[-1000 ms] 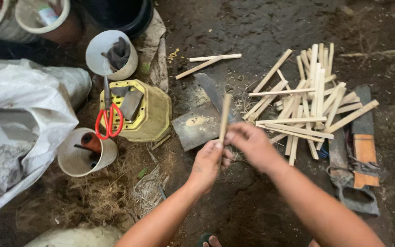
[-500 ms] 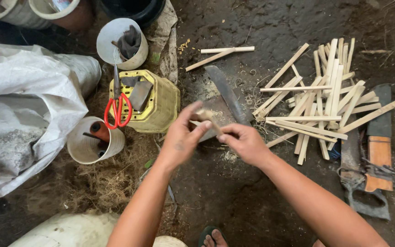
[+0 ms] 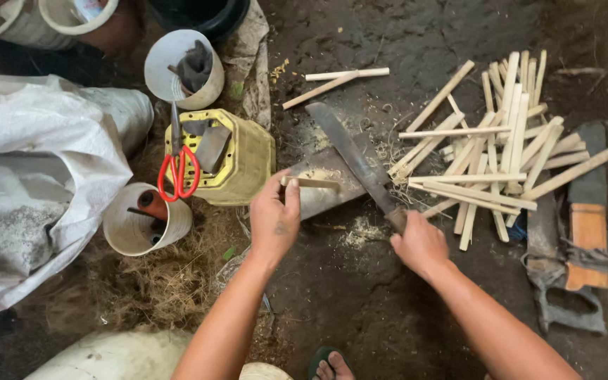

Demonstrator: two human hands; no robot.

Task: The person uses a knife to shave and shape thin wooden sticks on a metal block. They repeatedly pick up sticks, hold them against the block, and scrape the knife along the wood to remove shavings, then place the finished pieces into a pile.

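Bamboo stick [image 3: 311,183] lies pinched in our left hand [image 3: 274,219] on the chopping block [image 3: 321,186]; our right hand [image 3: 420,244] grips the machete [image 3: 353,160] beside it.

A yellow plastic container [image 3: 237,158] lies on its side on the dirt floor [image 3: 402,42], with red-handled scissors [image 3: 177,165] resting across its left end. Just above it stands a white cup [image 3: 177,70] holding a grey rag, and below-left of it another white cup [image 3: 138,225] with small tools inside. A white sack [image 3: 29,183] fills the left edge. A heap of split bamboo sticks [image 3: 494,148] lies at the right, and a handsaw [image 3: 578,232] rests beside it near the right edge.
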